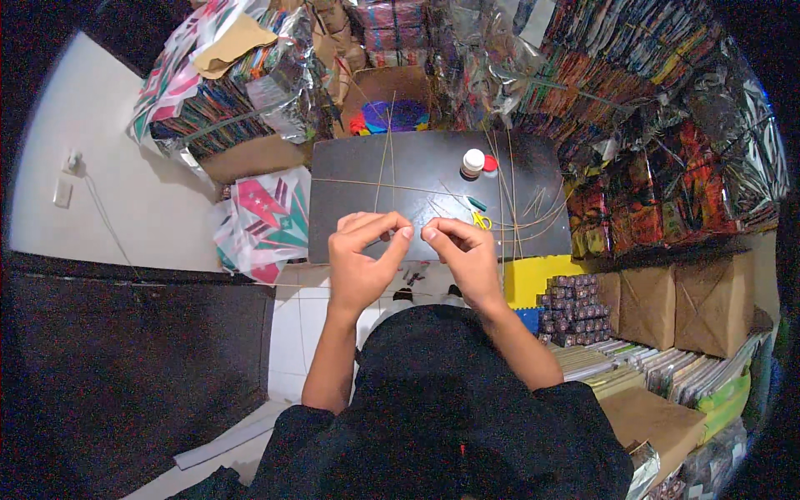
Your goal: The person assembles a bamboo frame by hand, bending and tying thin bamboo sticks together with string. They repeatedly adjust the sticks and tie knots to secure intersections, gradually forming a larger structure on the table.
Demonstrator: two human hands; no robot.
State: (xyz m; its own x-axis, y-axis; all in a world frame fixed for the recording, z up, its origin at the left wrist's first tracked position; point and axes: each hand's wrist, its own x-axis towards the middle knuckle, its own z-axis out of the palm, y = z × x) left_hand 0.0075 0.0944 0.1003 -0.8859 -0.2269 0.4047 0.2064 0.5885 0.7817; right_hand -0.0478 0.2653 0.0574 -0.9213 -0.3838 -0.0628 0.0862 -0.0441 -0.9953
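Note:
Over the near edge of the dark table (358, 158), my left hand (367, 254) is closed in a pinch, thumb against index finger. Level with it and a small gap to the right, my right hand (467, 258) pinches in the same way. Whatever lies between the fingertips is too fine to make out. Beyond the right hand are yellow-handled scissors (482, 220) and a small dark green object (477, 202). Long thin sticks (387, 182) cross one another on the tabletop. Farther back stands a white jar (472, 162), beside a red lid (490, 163).
Bundled stacks of colourful paper (617, 58) wrapped in plastic rise behind and to the right. Printed kite-like sheets (265, 212) hang at the table's left. Low on the right are a yellow panel (533, 279), piled small dark packs (573, 308) and brown paper parcels (708, 304).

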